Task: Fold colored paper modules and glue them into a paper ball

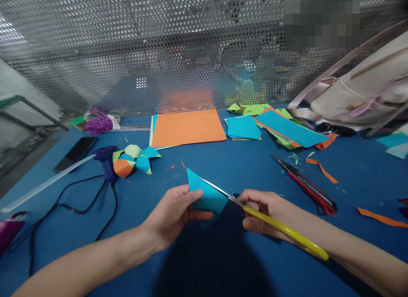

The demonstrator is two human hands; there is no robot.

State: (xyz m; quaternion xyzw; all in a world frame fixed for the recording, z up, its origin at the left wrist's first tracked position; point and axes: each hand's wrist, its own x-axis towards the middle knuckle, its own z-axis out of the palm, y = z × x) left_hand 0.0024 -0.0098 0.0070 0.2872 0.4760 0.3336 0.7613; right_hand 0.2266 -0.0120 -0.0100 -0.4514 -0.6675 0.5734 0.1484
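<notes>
My left hand (pixel 181 212) pinches a small piece of blue paper (pixel 212 199), thumb on its face and fingers behind. In my right hand (pixel 264 205) is a pair of scissors (pixel 274 224) with yellow handles. Their blades lie along the paper's upper right edge, pointing up and left; whether the paper is between the blades I cannot tell. Beyond my left hand sit folded paper shapes (pixel 135 158) in orange, blue and pale green, beside a dark blue glue gun (pixel 109 163) with a long clear glue stick (pixel 51 182) in it.
On the blue table (pixel 178 267) lie an orange paper sheet stack (pixel 189 129), blue paper squares (pixel 244 127), paper strips (pixel 290 127) and a red box cutter (pixel 307 186). A phone (pixel 75 153) and purple yarn (pixel 98 121) are left; a pale bag (pixel 357 88) stands right. A perforated metal panel (pixel 143 63) rises behind.
</notes>
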